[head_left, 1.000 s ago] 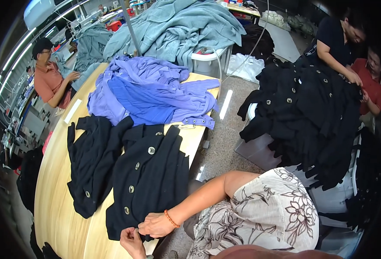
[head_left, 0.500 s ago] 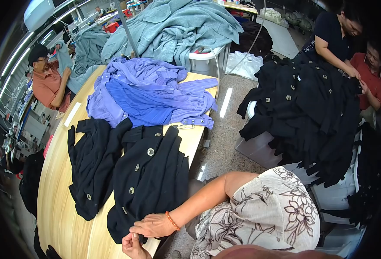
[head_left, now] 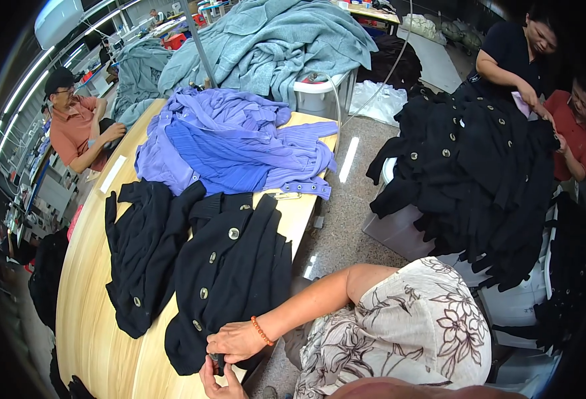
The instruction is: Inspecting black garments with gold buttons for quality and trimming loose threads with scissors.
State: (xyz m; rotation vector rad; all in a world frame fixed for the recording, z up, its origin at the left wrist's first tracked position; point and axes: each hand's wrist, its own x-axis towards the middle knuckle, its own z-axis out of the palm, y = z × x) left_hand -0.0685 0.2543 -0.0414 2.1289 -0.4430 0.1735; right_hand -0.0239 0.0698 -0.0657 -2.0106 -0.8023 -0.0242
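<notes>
A black button-front cardigan (head_left: 239, 279) lies on the wooden table in front of me, its large buttons running down the front. My right hand (head_left: 238, 340), with an orange bead bracelet at the wrist, is closed on the cardigan's lower edge. Just below it, my left hand (head_left: 221, 384) pinches the same edge from the near side. Between the fingertips of both hands a small dark bit shows, perhaps a button; fingers partly cover it. Beside this cardigan, to the left, lies another black cardigan (head_left: 148, 259).
Purple cardigans (head_left: 226, 143) are heaped farther along the table (head_left: 87, 266). Beyond them rises a pale teal knit pile (head_left: 266, 46). At right, black cardigans (head_left: 472, 173) cover bins, with two people handling one. A person in an orange shirt (head_left: 73, 133) works at the left.
My hands have shifted slightly right, and the left thumb and fingers now spread around the cardigan's edge. The person at left now handles something black instead of teal fabric.
</notes>
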